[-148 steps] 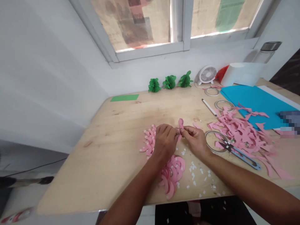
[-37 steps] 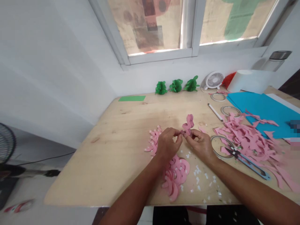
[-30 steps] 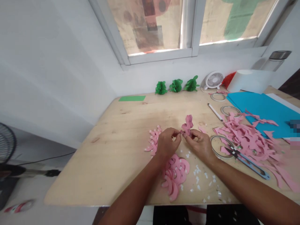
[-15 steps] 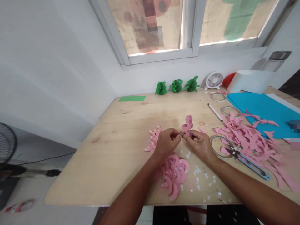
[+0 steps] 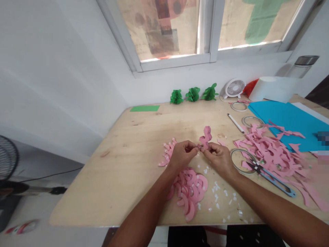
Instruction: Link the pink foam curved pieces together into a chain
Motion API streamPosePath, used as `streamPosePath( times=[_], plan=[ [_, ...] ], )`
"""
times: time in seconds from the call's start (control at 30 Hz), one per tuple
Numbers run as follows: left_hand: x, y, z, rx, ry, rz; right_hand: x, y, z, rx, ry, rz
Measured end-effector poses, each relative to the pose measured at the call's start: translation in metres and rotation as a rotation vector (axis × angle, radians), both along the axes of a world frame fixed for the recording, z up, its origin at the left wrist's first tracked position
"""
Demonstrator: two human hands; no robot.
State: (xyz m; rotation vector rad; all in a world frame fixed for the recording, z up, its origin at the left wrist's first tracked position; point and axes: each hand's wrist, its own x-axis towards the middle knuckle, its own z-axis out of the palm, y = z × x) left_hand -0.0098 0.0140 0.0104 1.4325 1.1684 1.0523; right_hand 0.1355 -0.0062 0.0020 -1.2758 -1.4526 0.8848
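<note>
Between my two hands stands a pink folded paper chain [image 5: 206, 133], its upper part rising above the fingers. My left hand [image 5: 183, 154] pinches its lower left end between thumb and forefinger. Thumb and fingers of my right hand [image 5: 218, 156] are closed on its lower right side. The exact spot where the fingertips meet is small and partly hidden. A row of pink curved paper strips [image 5: 168, 151] with white tabs lies behind my left hand. A heap of similar pink crescents [image 5: 191, 192] sits below my left wrist, partly covered by the forearm.
Pink paper scraps [image 5: 275, 151] cover the right side, with blue-handled scissors [image 5: 275, 180] and a tape roll [image 5: 232, 161] at their edge. White bits [image 5: 217, 188] are scattered nearby. Green paper shapes [image 5: 193, 94], a small fan [image 5: 234, 88] and blue sheets [image 5: 285, 116] stand or lie farther back.
Both hands keep their pinch on the pink paper chain in nearly the same place. Only tiny finger shifts show, and the view has moved slightly.
</note>
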Motion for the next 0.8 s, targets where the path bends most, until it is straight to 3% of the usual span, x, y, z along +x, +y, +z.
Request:
streamPosePath(
  times=[0.47,0.8],
  plan=[
    [-0.001,0.001,-0.005,0.046,0.064,-0.004,-0.001,0.0,-0.001,-0.009,-0.01,-0.017],
    [-0.009,0.003,-0.001,0.075,0.073,-0.059,0.002,0.007,-0.01,-0.176,0.249,-0.006]
  ],
)
